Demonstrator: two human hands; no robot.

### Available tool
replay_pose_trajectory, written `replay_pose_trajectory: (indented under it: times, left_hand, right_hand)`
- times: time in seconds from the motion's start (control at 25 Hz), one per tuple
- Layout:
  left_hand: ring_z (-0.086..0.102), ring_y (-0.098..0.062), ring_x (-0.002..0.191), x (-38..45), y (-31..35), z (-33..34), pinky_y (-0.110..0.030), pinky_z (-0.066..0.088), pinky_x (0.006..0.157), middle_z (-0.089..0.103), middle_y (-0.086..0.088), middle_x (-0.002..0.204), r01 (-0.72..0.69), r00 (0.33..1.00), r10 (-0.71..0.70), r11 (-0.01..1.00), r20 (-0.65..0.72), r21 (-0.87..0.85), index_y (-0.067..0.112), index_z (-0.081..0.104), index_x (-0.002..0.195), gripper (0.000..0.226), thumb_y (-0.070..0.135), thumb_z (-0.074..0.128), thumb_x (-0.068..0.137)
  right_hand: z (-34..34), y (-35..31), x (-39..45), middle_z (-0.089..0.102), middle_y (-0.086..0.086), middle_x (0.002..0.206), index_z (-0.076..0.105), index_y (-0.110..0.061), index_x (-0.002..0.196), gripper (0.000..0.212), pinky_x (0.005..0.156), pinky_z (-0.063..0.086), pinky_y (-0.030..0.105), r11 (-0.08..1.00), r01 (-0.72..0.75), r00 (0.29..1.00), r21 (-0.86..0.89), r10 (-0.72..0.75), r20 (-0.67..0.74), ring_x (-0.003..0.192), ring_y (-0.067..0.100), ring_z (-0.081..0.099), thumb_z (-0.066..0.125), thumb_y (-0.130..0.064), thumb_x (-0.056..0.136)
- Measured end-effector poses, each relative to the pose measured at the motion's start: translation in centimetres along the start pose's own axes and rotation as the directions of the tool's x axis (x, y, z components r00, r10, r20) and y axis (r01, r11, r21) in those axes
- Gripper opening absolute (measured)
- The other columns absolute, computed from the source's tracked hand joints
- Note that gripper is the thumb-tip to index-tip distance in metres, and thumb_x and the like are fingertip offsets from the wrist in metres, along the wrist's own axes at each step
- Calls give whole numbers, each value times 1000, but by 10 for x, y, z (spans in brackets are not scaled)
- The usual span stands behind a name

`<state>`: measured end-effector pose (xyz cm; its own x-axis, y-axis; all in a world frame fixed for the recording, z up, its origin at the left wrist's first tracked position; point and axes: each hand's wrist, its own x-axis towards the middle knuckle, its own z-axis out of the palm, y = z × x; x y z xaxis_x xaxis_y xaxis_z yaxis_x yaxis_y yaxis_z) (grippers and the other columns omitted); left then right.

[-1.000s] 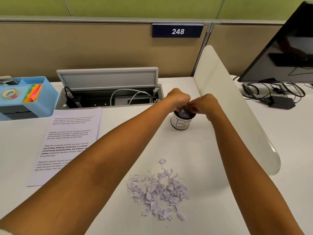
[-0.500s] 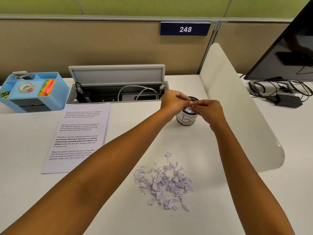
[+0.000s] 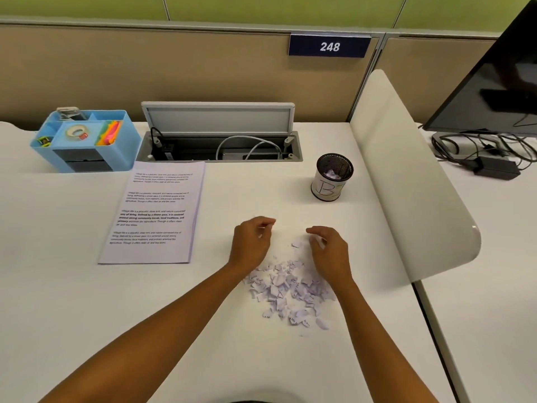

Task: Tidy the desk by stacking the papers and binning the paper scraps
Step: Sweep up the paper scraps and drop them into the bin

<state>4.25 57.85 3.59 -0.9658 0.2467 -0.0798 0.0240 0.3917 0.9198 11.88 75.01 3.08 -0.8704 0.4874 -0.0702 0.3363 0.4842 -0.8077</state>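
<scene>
A pile of torn white paper scraps [image 3: 287, 286] lies on the white desk [image 3: 72, 286] in front of me. My left hand [image 3: 252, 242] and my right hand [image 3: 329, 250] are at the pile's far edge, one on each side, fingers loosely curled; I see nothing gripped in either. A single scrap [image 3: 297, 243] lies between them. Further back and to the right stands the black mesh bin [image 3: 334, 184], wrapped in a white label, with a few scraps inside. A neat stack of printed papers [image 3: 157, 210] lies to the left.
A blue desk organiser [image 3: 84, 141] with tape and sticky notes sits at the back left. An open cable tray [image 3: 220, 146] runs behind the papers. A white curved divider [image 3: 406, 184] borders the right side. Beyond it are a monitor [image 3: 499, 77] and a power adapter [image 3: 497, 167].
Both hands have left the bin's mouth and come back toward me to the far edge of the scrap pile. The bin now stands uncovered with scraps inside.
</scene>
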Motion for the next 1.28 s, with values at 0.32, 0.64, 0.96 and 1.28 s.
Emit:
replay_pose_trajectory:
  times: [0.32, 0.64, 0.96, 1.28]
  left_hand:
    - [15, -4, 150, -49, -79, -40, -22, 2, 123, 26, 6, 160, -350, 936, 282, 798, 210, 491, 12, 33, 153, 55, 34, 44, 104]
    - [21, -4, 149, -48, -82, -37, -32, 16, 124, 34, 3, 158, -347, 938, 303, 796, 170, 496, 13, 39, 150, 50, 29, 41, 104]
    - [19, -3, 149, -47, -83, -38, -27, 11, 124, 32, 5, 159, -339, 941, 290, 809, 176, 481, 14, 39, 151, 48, 24, 40, 103]
    - [21, -4, 149, -46, -86, -37, -26, 10, 124, 34, 4, 159, -342, 940, 299, 806, 165, 484, 13, 40, 150, 48, 24, 40, 104]
  right_hand:
    - [27, 14, -22, -16, 7, 163, -8, -10, 155, 74, 120, -11, 32, 936, 128, 943, -329, -12, 332, 150, 20, -16, 30, -46, 103]
    - [57, -9, -39, -20, 4, 161, -12, -13, 154, 72, 121, -9, 28, 877, 383, 784, -290, -142, 604, 149, 15, -18, 26, -48, 104]
    - [6, 6, -37, 47, 0, 149, 39, -17, 148, 44, 115, 33, 29, 988, 145, 970, -55, -131, 204, 137, 16, 44, 39, -25, 105]
    - [12, 42, -88, 25, 1, 160, 31, -17, 152, 55, 121, 9, 29, 988, -44, 995, -147, 29, -99, 150, 15, 13, 28, -40, 102]
